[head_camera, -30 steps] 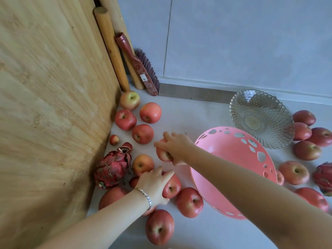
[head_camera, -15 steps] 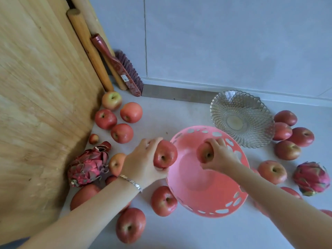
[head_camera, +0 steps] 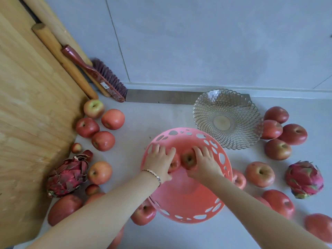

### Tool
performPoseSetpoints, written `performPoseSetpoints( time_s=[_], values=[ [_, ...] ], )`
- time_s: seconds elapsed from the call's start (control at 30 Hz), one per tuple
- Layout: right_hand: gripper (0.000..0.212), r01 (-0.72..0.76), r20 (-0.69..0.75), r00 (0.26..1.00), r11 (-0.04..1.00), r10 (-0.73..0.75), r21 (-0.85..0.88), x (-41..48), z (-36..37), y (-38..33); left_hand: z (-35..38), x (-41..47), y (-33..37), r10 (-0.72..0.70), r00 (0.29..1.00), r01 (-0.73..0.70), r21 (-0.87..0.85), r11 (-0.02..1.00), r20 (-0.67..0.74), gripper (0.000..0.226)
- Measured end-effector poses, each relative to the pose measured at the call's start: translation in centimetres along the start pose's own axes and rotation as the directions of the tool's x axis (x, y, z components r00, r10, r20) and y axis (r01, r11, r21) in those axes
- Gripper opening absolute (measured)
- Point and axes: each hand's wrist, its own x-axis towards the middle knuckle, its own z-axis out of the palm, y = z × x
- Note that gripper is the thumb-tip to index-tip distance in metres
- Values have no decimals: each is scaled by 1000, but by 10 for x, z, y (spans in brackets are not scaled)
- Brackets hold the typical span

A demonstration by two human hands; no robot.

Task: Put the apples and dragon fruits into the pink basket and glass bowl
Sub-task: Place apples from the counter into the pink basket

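Note:
The pink basket (head_camera: 185, 211) with cut-out holes sits mid-floor. Both my hands are inside it, side by side. My left hand (head_camera: 159, 163) grips a red apple (head_camera: 174, 164), mostly hidden under its fingers. My right hand (head_camera: 203, 163) holds another apple (head_camera: 187, 159). The empty glass bowl (head_camera: 226, 118) stands just behind the basket to the right. One dragon fruit (head_camera: 67, 175) lies at the left, a second dragon fruit (head_camera: 304, 179) at the right. Several loose apples lie on both sides, such as the left apple (head_camera: 99, 172) and the right apple (head_camera: 260, 174).
A big wooden board (head_camera: 30, 123) leans along the left. Wooden rolling pins (head_camera: 62, 58) and a red brush (head_camera: 100, 78) rest in the far corner against the grey wall. One apple (head_camera: 143, 213) touches the basket's near left side.
Both hands picked up an apple each from the left pile and carried them right. They have now lowered into the pink basket, still holding the apples.

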Motion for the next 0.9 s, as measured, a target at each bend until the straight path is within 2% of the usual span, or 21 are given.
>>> performPoseSetpoints(
  time_s=[0.13, 0.3, 0.43, 0.53, 0.6, 0.63, 0.7, 0.8, 0.83, 0.9],
  values=[
    [86, 58, -7, 998, 998, -58, 7, -4, -3, 8, 0, 1, 7, 27, 998, -28, 19, 999, 60, 86],
    [86, 60, 58, 997, 998, -60, -7, -2, -8, 8, 4, 3, 11, 27, 998, -26, -18, 999, 55, 93],
    [89, 51, 116, 992, 995, -41, -86, -2, -7, 1, 12, 7, 15, -15, 997, 19, -62, 998, 73, 99],
    [96, 9, 141, 990, 993, 8, -118, -6, -5, -2, 8, 5, 18, -66, 990, 83, -137, 987, 121, 95],
    [96, -10, 134, 991, 992, 28, -128, -11, -6, -8, 0, -2, 17, -60, 994, 75, -174, 982, 92, 90],
    [93, -13, 116, 993, 994, 25, -105, -14, -8, -11, -6, -5, 15, -35, 999, 40, -202, 979, 28, 84],
    [77, 38, 18, 999, 999, -38, -6, -24, -15, -24, -19, -18, 4, 28, 985, -76, -282, 956, -171, 66],
    [43, 295, -195, 942, 950, -272, 99, -41, -27, -50, -32, -44, -28, -15, 943, -124, -393, 911, -332, 44],
    [37, 371, -189, 918, 922, -348, 108, -48, -30, -62, -31, -53, -42, -62, 937, -97, -427, 899, -343, 38],
    [38, 505, -19, 863, 858, -505, 94, -64, -28, -91, -23, -73, -69, -187, 943, 41, -462, 886, -275, 33]
  ],
)
